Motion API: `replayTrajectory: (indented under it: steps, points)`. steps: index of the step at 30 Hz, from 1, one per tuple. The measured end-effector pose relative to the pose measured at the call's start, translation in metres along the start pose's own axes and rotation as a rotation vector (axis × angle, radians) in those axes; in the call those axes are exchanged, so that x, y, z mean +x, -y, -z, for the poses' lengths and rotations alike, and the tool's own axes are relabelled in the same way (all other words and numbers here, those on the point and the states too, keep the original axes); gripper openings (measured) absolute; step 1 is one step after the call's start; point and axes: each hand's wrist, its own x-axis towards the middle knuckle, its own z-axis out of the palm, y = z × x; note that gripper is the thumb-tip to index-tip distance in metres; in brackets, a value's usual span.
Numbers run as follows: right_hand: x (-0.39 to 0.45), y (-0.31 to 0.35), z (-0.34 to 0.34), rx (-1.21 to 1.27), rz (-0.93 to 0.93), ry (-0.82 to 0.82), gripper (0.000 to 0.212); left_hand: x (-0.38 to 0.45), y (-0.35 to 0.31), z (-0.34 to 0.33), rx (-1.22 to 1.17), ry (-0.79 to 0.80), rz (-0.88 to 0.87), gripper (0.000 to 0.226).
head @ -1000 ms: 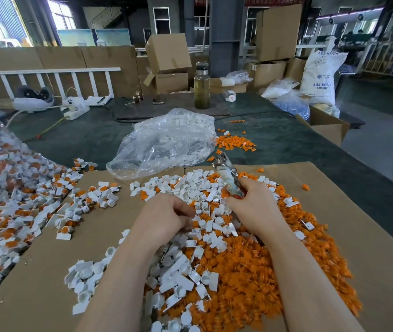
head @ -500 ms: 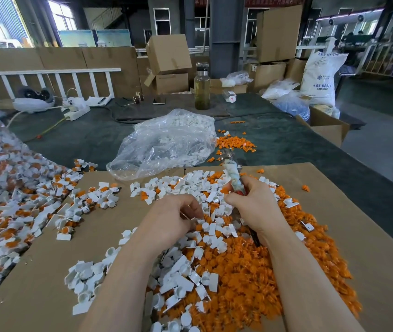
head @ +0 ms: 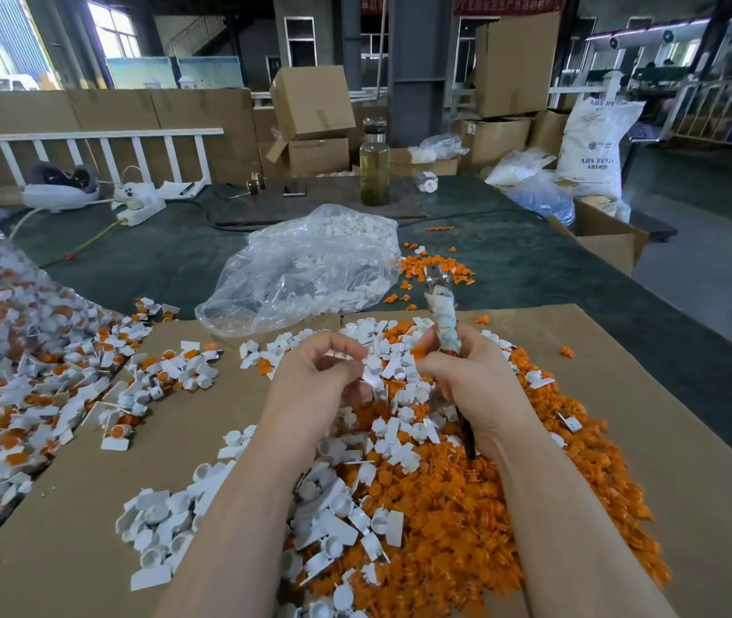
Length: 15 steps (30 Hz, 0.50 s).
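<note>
Grips in the right hand [head: 475, 381] a cloth-wrapped metal tool [head: 444, 323], long axis nearly upright, steel head away, dark tip down. Pinches, seemingly, in the left hand [head: 319, 376] a small white plastic piece [head: 372, 380], just left of the tool shaft. Holds both hands close yet apart, above the heap of orange and white plastic parts [head: 444, 528] on the brown cardboard sheet [head: 177, 461]. Probably needs only a short move rightward.
</note>
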Motion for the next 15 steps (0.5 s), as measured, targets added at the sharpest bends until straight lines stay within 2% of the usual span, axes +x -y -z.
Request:
replayTrajectory:
  steps: [5,9,15]
  points:
    - [0.0006,0.0041,0.0005,0.082,0.010,0.033,0.024,-0.0004,-0.0030,-0.0090,-0.252,-0.001,0.023,0.026]
    - [-0.0012,0.0041,-0.0013,0.070,0.011,0.003,0.024,-0.0003,-0.0028,-0.0107,-0.324,0.050,0.039,0.031]
    - [-0.0011,0.0037,-0.0029,0.117,0.013,0.013,0.023,-0.0011,-0.0052,-0.0088,-0.333,0.085,0.071,0.017]
